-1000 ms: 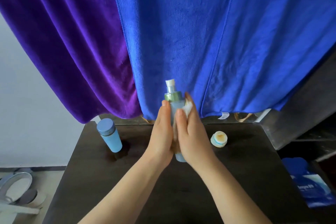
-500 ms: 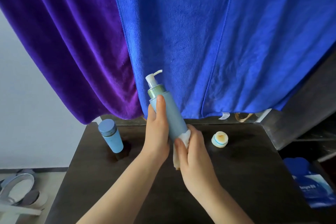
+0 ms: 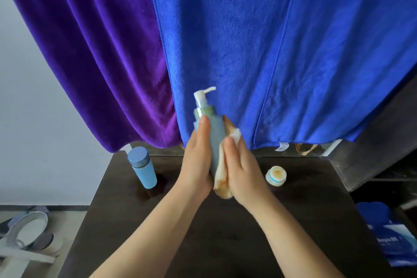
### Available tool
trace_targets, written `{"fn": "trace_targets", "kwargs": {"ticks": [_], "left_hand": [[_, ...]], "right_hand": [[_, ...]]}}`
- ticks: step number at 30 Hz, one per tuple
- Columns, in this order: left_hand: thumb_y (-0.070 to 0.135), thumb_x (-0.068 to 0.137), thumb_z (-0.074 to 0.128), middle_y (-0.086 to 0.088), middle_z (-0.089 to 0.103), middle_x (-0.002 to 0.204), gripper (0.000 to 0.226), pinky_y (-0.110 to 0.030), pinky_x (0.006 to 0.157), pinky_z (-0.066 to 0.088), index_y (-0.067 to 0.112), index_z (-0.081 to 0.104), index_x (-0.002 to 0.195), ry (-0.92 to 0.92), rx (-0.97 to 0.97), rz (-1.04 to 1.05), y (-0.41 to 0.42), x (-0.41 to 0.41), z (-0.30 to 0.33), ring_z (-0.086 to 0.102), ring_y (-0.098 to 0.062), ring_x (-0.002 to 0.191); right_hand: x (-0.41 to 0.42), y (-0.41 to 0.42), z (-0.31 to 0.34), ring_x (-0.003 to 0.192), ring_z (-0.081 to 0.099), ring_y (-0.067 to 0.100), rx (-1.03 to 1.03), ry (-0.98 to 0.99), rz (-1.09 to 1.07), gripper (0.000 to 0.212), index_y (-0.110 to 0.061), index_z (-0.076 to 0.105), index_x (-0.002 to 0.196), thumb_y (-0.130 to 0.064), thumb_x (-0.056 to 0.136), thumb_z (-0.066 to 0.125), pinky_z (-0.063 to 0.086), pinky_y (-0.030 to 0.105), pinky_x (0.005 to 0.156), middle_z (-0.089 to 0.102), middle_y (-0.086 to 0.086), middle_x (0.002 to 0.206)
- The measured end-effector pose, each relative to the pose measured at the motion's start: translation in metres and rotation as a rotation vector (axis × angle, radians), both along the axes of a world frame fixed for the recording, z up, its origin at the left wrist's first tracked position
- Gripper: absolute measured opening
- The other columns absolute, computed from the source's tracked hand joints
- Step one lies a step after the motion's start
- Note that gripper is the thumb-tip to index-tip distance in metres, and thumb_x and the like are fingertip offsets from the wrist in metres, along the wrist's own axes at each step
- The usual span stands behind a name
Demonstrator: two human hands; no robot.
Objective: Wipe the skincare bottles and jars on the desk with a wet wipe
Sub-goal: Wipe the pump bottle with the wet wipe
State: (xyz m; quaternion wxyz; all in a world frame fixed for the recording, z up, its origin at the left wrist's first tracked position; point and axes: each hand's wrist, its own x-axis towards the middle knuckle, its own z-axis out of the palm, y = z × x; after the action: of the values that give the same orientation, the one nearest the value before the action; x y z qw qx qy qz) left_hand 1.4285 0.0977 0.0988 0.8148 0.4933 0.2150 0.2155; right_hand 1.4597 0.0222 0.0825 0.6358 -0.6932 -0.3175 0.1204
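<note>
A tall light-blue pump bottle (image 3: 215, 133) with a white pump head stands nearly upright above the dark desk (image 3: 225, 232), held between both hands. My left hand (image 3: 196, 162) grips its left side. My right hand (image 3: 242, 171) presses a stained white wet wipe (image 3: 222, 178) against the bottle's right side and lower part. A shorter blue bottle (image 3: 143, 170) with a round cap stands on the desk at the left. A small white jar (image 3: 276, 175) with an orange-smeared lid sits on the desk at the right.
Purple (image 3: 90, 52) and blue (image 3: 282, 52) towels hang behind the desk. A blue wipe packet (image 3: 392, 241) lies off the right edge. A round mirror (image 3: 24, 230) and odd items lie on the floor at the lower left.
The bottle has gone from tilted left back to nearly upright. My right hand with the wipe has slid up from the bottle's base along its right side.
</note>
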Motion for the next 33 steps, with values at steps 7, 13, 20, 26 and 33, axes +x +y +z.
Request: {"fn": "trace_targets", "kwargs": {"ticks": [7,13,20,26,33], "left_hand": [[0.066,0.078,0.052,-0.005,0.065,0.073,0.064,-0.028,0.056,0.053,0.008,0.063,0.102,0.059,-0.352,0.176,0.008,0.016,0.001,0.062,-0.017,0.061],[0.071,0.075,0.051,-0.008,0.064,0.086,0.065,-0.024,0.051,0.053,0.01,0.06,0.094,0.047,-0.567,0.141,-0.011,0.024,0.0,0.063,-0.018,0.07],[0.063,0.074,0.061,-0.005,0.06,0.061,0.056,-0.025,0.054,0.052,0.008,0.055,0.085,-0.038,-0.848,0.106,0.005,0.024,0.003,0.06,-0.016,0.054],[0.055,0.079,0.06,-0.007,0.058,0.053,0.049,-0.029,0.048,0.054,0.006,0.052,0.086,-0.103,-0.96,0.052,0.01,0.026,0.008,0.057,-0.02,0.045],[0.065,0.068,0.064,-0.001,0.061,0.066,0.055,-0.032,0.063,0.055,0.012,0.057,0.081,-0.046,-0.781,0.068,-0.011,0.025,0.0,0.06,-0.017,0.064]], "right_hand": [[-0.033,-0.004,-0.034,0.094,0.053,-0.019,0.139,0.072,-0.313,0.032,-0.025,0.051,0.105,-0.047,0.089,0.033,0.036,-0.002,0.078,0.055,-0.018,0.101],[-0.02,0.008,-0.027,0.077,0.06,0.01,0.464,0.35,-0.531,0.037,-0.026,0.051,0.078,-0.056,0.087,0.031,0.047,0.03,0.076,0.062,-0.007,0.078],[-0.003,-0.005,-0.022,0.057,0.05,-0.004,0.158,0.079,-0.56,0.033,-0.025,0.044,0.069,-0.031,0.098,0.031,0.038,0.011,0.06,0.05,-0.009,0.063],[0.004,-0.017,-0.008,0.086,0.069,0.004,0.392,0.548,-0.291,0.034,-0.03,0.068,0.089,-0.041,0.095,0.036,0.053,0.027,0.075,0.069,-0.001,0.104],[-0.018,0.009,-0.017,0.083,0.068,0.005,0.533,0.667,-0.373,0.036,-0.023,0.062,0.089,-0.044,0.095,0.033,0.052,0.019,0.075,0.072,-0.006,0.086]]}}
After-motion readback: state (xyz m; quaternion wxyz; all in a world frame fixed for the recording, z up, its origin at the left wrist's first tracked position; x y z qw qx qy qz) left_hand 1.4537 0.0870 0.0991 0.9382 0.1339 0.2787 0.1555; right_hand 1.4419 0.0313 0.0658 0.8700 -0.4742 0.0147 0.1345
